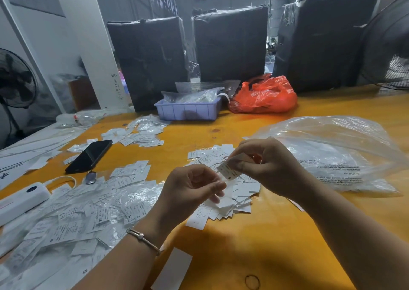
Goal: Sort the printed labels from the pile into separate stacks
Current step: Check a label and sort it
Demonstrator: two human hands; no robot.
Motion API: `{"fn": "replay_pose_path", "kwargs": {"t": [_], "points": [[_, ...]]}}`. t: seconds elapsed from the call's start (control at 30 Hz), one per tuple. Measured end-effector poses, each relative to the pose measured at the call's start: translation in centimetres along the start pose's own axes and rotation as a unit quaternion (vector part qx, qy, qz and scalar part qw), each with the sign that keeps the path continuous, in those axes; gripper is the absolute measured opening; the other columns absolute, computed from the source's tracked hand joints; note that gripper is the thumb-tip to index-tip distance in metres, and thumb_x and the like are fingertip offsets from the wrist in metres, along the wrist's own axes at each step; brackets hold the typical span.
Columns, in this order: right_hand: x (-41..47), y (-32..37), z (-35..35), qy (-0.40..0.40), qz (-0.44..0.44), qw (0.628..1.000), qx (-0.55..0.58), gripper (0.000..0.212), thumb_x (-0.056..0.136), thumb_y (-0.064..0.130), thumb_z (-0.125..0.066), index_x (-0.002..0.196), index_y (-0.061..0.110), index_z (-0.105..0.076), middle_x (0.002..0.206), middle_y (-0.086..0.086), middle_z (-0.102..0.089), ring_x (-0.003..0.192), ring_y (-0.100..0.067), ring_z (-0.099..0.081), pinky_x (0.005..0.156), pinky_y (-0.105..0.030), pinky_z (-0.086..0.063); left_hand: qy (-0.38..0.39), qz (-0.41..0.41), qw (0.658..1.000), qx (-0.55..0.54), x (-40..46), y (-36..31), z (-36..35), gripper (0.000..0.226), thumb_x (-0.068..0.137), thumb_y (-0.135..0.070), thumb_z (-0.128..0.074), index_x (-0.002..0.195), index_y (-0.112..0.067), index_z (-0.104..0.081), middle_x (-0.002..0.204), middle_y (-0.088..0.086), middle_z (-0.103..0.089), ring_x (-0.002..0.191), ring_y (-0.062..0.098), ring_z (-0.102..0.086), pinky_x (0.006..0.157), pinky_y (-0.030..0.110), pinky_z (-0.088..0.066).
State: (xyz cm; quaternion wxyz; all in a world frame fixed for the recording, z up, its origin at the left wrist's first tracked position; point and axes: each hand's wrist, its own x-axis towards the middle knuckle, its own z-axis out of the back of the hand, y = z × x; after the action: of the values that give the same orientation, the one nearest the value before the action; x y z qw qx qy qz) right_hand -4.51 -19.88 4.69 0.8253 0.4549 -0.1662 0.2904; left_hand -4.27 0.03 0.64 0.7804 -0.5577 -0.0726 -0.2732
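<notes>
label in hand [229, 173]: printed "S", pinched by right hand [269, 168], above the stack [232, 199] mid-table [276, 234].
left hand [192, 190]: grip pinches a clear sleeve at the label's lower edge.
unsorted pile [73, 214]: left.
step: judged, read size; drop on matching stack.

- One view is given, taken from a head-worn camera.
- It is aimed forward and down across the yellow table [276, 234].
- Both forearms are seen close; a wide-angle bend is noticeable at the edges.
</notes>
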Motion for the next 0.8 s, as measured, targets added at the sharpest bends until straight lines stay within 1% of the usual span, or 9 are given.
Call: {"fn": "replay_pose_path", "kwargs": {"t": [0.1,0.23,0.3,0.37,0.43,0.5,0.57,0.67,0.8], "points": [[-0.01,-0.17,0.14,-0.008,-0.017,1.0,0.003,0.011,0.081,0.004,-0.071,0.078,0.013,-0.076,0.065,0.004,-0.068,0.057,-0.002,-0.055,0.052,-0.012,-0.039,-0.004,0.006,1.0,0.01,0.1,0.08,-0.01,0.02,0.079,-0.022,-0.074,0.084,-0.003,-0.07,0.072,0.006,-0.074,0.063,0.021,-0.071,0.058,0.022,-0.054],[-0.04,-0.22,0.27,0.003,-0.03,0.999,0.023,0.015,0.078,0.001,-0.07,0.074,0.015,-0.075,0.061,0.005,-0.066,0.052,-0.001,-0.052,0.049,-0.014,-0.039,-0.006,0.004,1.0,0.022,0.05,0.04,0.08,0.014,0.081,-0.02,-0.072,0.084,-0.007,-0.069,0.073,0.003,-0.074,0.062,0.017,-0.071,0.055,0.015,-0.05],[-0.11,-0.17,0.21,0.015,-0.029,0.999,0.026,0.017,0.078,0.001,-0.07,0.073,0.016,-0.075,0.061,0.006,-0.067,0.053,0.0,-0.054,0.049,-0.012,-0.039,-0.003,0.006,1.0,0.019,0.05,0.0,0.05,0.015,0.081,-0.019,-0.073,0.085,-0.005,-0.069,0.073,0.004,-0.074,0.062,0.018,-0.071,0.056,0.016,-0.051],[-0.15,-0.18,0.13,0.015,-0.027,0.999,0.035,0.017,0.078,0.0,-0.07,0.073,0.016,-0.074,0.059,0.005,-0.066,0.052,-0.001,-0.052,0.049,-0.015,-0.039,0.003,0.009,1.0,0.011,0.06,-0.05,-0.04,0.017,0.079,-0.019,-0.074,0.085,-0.004,-0.07,0.072,0.005,-0.073,0.063,0.02,-0.071,0.058,0.021,-0.054],[-0.12,-0.25,0.18,-0.01,-0.03,0.997,0.071,0.014,0.08,0.001,-0.069,0.074,0.013,-0.074,0.061,-0.008,-0.066,0.052,-0.009,-0.051,0.049,-0.025,-0.039,0.008,0.009,1.0,0.011,0.01,-0.13,-0.15,0.022,0.076,-0.023,-0.074,0.084,-0.003,-0.07,0.072,0.005,-0.073,0.063,0.02,-0.071,0.06,0.023,-0.055],[-0.12,-0.23,0.35,-0.039,-0.034,0.991,0.12,0.014,0.081,0.001,-0.07,0.075,0.013,-0.073,0.065,-0.015,-0.066,0.052,-0.013,-0.052,0.049,-0.027,-0.042,0.005,0.007,1.0,0.012,-0.03,-0.15,-0.18,0.025,0.075,-0.025,-0.074,0.084,-0.002,-0.069,0.072,0.005,-0.073,0.063,0.02,-0.071,0.06,0.023,-0.056],[-0.14,-0.19,0.49,-0.054,-0.032,0.989,0.137,0.017,0.081,0.0,-0.07,0.075,0.016,-0.073,0.067,-0.013,-0.067,0.054,-0.013,-0.055,0.049,-0.027,-0.045,-0.002,0.002,1.0,0.018,-0.05,-0.16,-0.09,0.024,0.076,-0.024,-0.074,0.084,-0.003,-0.069,0.073,0.005,-0.073,0.063,0.02,-0.071,0.06,0.024,-0.057],[-0.24,-0.07,0.57,-0.061,-0.025,0.989,0.133,0.022,0.08,-0.001,-0.071,0.074,0.019,-0.072,0.065,-0.015,-0.066,0.054,-0.013,-0.054,0.05,-0.031,-0.043,-0.009,-0.004,1.0,0.02,-0.08,-0.16,0.03,0.019,0.078,-0.021,-0.074,0.083,-0.004,-0.069,0.072,0.004,-0.073,0.062,0.02,-0.071,0.06,0.025,-0.057],[-0.33,-0.02,0.45,-0.056,-0.021,0.992,0.115,0.017,0.08,0.0,-0.071,0.074,0.016,-0.073,0.067,-0.016,-0.066,0.055,-0.014,-0.053,0.05,-0.034,-0.042,-0.017,-0.007,1.0,0.017,-0.09,-0.23,0.02,0.02,0.077,-0.023,-0.074,0.082,-0.005,-0.07,0.071,0.005,-0.073,0.062,0.02,-0.071,0.059,0.025,-0.057]]}}
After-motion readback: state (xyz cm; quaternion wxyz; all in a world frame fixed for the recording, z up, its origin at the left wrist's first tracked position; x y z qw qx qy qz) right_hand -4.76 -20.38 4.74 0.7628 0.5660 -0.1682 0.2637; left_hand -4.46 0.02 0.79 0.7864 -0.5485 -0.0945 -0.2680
